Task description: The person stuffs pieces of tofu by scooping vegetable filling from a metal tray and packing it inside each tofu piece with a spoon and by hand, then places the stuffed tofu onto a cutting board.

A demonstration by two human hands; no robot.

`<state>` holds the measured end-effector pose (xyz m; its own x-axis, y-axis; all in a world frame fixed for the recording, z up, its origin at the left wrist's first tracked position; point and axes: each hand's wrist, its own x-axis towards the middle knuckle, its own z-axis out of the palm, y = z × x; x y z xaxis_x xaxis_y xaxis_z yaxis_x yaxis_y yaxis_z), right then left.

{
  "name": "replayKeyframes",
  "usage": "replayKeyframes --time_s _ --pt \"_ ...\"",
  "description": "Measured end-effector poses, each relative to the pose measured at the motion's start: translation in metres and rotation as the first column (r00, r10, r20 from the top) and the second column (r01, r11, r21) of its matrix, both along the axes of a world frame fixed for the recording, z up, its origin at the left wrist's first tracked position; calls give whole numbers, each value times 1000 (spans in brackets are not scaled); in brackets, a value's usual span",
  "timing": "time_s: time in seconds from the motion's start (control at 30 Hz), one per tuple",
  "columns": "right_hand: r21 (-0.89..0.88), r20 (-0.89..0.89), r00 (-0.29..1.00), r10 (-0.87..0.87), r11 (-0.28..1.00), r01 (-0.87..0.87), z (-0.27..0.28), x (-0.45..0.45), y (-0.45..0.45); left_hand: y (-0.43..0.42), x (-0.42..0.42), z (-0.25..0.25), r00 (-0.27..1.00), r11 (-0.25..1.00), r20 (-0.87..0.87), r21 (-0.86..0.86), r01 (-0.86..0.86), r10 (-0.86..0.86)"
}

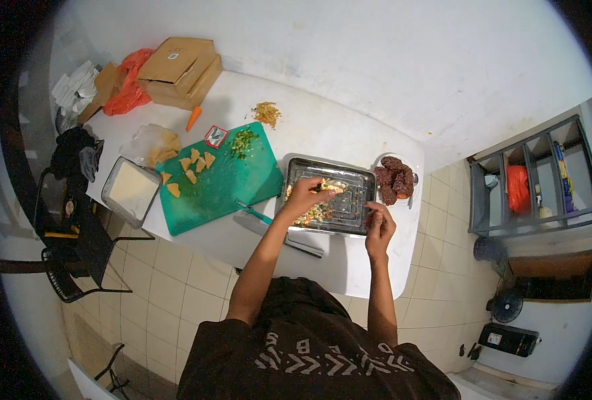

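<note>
A rectangular metal tray [349,169] lies on the white table, with a colourful chopped vegetable mix [317,213] spread over its left part. My left hand [306,198] reaches over the tray with its fingers pinched together, and some of the mix shows at the fingertips. My right hand [380,230] is by the tray's right rim, fingers curled in against the thumb; what they hold, if anything, is too small to make out. Left of the tray, a knife with a green handle [259,215] rests by the edge of a green cutting board [212,197].
Brown triangular pieces [191,176] and chopped greens [244,143] lie on the board. Dark red-brown chunks [394,179] fill a plate at right. A carrot [193,119], a peelings pile [266,114], cardboard boxes [179,67] and a white-filled container [131,190] also occupy the table [322,123].
</note>
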<state>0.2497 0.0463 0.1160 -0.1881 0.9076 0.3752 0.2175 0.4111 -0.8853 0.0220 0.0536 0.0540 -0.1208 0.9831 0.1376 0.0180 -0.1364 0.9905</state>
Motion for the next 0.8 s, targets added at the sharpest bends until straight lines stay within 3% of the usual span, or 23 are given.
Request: replayKeyframes --time_s 0.33,0.47,0.53,0.63,0.8 --pt "-4 -52 999 -1 1000 1 -1 -3 1 -6 -1 15 993 997 108 -60 45 -38" --pt "-23 -58 998 -5 1000 4 -1 -4 0 1 -1 -10 998 998 40 -49 40 -39" --pt "-27 -70 998 -6 1000 4 0 -5 -1 -2 1 0 991 999 131 -39 34 -28" --pt "-45 -65 998 5 999 -8 -1 -6 -1 -2 -4 -2 998 999 54 -24 40 -39" --pt "-22 -56 998 13 1000 -14 -2 -11 -1 -9 -7 5 997 1000 79 -15 10 -9"
